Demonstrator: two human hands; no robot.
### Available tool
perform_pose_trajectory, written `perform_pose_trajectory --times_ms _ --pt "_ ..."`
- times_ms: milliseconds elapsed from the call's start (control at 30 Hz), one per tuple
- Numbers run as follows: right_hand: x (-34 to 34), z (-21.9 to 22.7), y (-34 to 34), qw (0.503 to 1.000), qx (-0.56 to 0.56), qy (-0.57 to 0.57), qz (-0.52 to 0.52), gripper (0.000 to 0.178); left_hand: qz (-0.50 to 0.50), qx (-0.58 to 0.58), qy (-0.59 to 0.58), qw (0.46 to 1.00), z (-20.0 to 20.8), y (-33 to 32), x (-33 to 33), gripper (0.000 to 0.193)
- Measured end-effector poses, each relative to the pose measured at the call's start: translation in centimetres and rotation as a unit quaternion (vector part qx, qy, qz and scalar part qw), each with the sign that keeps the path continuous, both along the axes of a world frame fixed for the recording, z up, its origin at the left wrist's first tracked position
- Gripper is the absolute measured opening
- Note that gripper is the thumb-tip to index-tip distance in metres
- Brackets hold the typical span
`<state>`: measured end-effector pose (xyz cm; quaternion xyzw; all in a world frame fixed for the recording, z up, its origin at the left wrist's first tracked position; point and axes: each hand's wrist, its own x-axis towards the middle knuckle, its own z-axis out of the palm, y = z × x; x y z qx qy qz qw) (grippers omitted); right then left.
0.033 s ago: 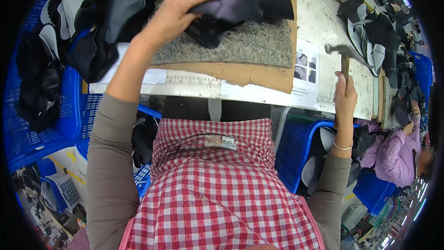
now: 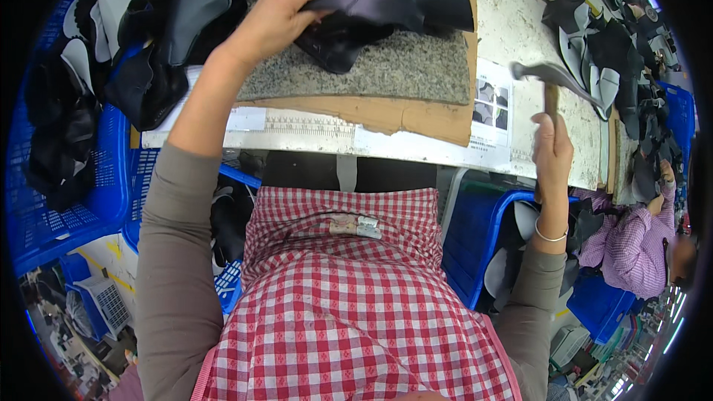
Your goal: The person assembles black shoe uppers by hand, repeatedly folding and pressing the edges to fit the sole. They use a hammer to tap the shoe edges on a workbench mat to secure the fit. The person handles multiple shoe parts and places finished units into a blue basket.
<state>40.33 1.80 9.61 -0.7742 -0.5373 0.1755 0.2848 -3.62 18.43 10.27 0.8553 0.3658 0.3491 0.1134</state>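
speckled-grey stone slab [image 2: 401,67] supports smooth black leather [image 2: 375,4] my half-open left hand [image 2: 278,16] seemingly steadies; my right hand [image 2: 554,152] clasps a wooden-handled metal hammer [image 2: 551,95].

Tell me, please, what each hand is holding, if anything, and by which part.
The right hand holds the hammer by its brown handle. The left hand rests on a black piece; whether it grips it cannot be told.

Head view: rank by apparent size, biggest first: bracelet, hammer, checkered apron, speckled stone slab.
1. Checkered apron
2. Speckled stone slab, partly covered, so judged on what shows
3. Hammer, handle partly hidden by the grip
4. Bracelet

Apparent size only; nearness to the camera enlarges the apron.
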Motion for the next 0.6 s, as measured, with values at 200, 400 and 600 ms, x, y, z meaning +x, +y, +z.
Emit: perform_pose_trajectory --times_ms 200,400,600 --pt "-10.4 1.2 1.7 0.932 0.092 -0.133 0.324 0.028 -0.132 -0.19 -0.02 0.973 2.5 2.9 1.0 0.035" --pt "-20.0 3.1 8.3 0.907 0.126 -0.171 0.363 0.032 -0.077 -0.201 -0.034 0.976 1.1 2.5 -0.3 0.04" --pt "-19.2 3.5 8.6 0.921 0.07 -0.176 0.341 0.034 -0.064 -0.106 -0.038 0.992 0.0 2.7 -0.4 0.044"
